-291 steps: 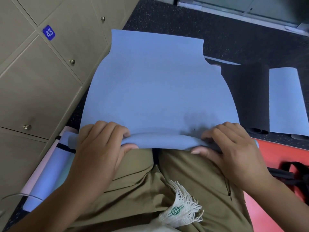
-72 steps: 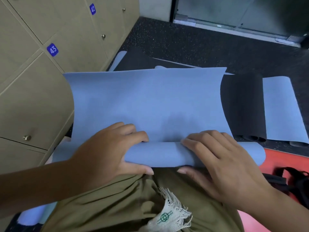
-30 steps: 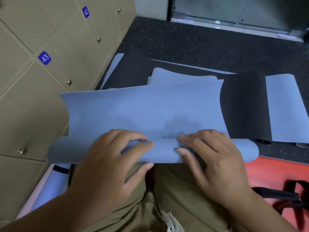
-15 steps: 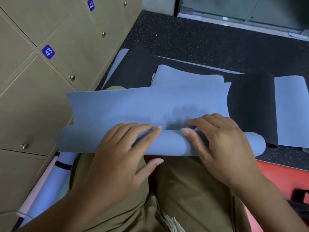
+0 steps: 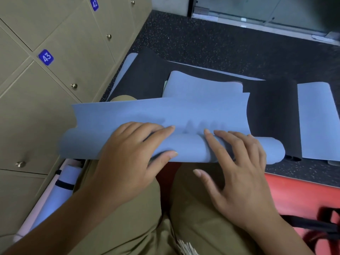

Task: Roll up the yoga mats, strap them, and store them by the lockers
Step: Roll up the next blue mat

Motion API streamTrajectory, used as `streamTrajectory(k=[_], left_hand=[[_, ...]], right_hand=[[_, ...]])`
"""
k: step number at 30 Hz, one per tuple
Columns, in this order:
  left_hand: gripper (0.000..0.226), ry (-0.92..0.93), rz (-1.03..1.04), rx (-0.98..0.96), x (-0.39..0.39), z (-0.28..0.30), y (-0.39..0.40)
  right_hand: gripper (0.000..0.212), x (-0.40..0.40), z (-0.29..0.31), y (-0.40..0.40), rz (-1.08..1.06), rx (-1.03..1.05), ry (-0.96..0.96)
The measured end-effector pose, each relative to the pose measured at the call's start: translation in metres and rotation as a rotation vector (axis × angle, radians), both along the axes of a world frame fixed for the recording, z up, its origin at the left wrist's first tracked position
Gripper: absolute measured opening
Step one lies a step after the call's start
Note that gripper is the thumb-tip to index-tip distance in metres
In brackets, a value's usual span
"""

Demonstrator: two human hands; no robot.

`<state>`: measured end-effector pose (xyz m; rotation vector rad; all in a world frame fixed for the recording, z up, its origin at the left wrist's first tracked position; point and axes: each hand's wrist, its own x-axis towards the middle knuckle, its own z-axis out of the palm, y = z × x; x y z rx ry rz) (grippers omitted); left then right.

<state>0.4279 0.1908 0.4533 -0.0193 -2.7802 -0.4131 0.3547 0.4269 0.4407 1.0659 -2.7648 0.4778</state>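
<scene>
A light blue yoga mat (image 5: 165, 115) lies across my lap, its near part wound into a roll (image 5: 187, 148) and a short flat stretch left beyond. My left hand (image 5: 132, 155) lies over the roll's left half, fingers laid over the top and thumb against the near side. My right hand (image 5: 237, 162) presses the right half with straight fingers, thumb spread toward me. A rolled blue mat (image 5: 64, 186) with a black strap lies at the foot of the lockers (image 5: 55, 100), lower left.
More mats lie spread on the dark speckled floor ahead: a black one (image 5: 147, 78), a blue one (image 5: 202, 83) on it, and a black-and-blue one (image 5: 316, 122) at right. A red mat (image 5: 303, 196) with a black strap (image 5: 312, 223) is at lower right.
The roll has grown thicker and the flat part of the blue mat has become shorter. Both hands have slid forward over the roll, fingers straightening.
</scene>
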Motion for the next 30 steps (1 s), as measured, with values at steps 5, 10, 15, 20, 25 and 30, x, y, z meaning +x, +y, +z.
streamTrajectory(k=[5,10,15,20,25,30], left_hand=[[0.042,0.056,-0.011,0.013,0.014,0.003,0.007],[0.050,0.002,0.009,-0.014,0.019,-0.001,0.013],[0.055,0.003,0.017,-0.010,0.005,-0.010,0.008],[0.058,-0.010,0.013,-0.020,-0.015,-0.011,-0.001],[0.060,-0.010,0.030,-0.067,-0.030,-0.014,-0.010],[0.062,-0.022,0.041,-0.114,-0.043,-0.012,-0.014]], right_hand=[[0.076,-0.015,0.001,-0.008,-0.003,0.068,0.006],[0.079,-0.029,0.004,-0.014,0.013,0.151,0.012],[0.077,-0.041,0.006,-0.019,0.026,0.145,0.003],[0.081,-0.035,0.001,-0.016,-0.026,0.083,-0.018],[0.077,-0.025,-0.005,-0.009,-0.086,-0.021,0.018],[0.067,-0.029,-0.011,-0.010,-0.092,-0.074,0.041]])
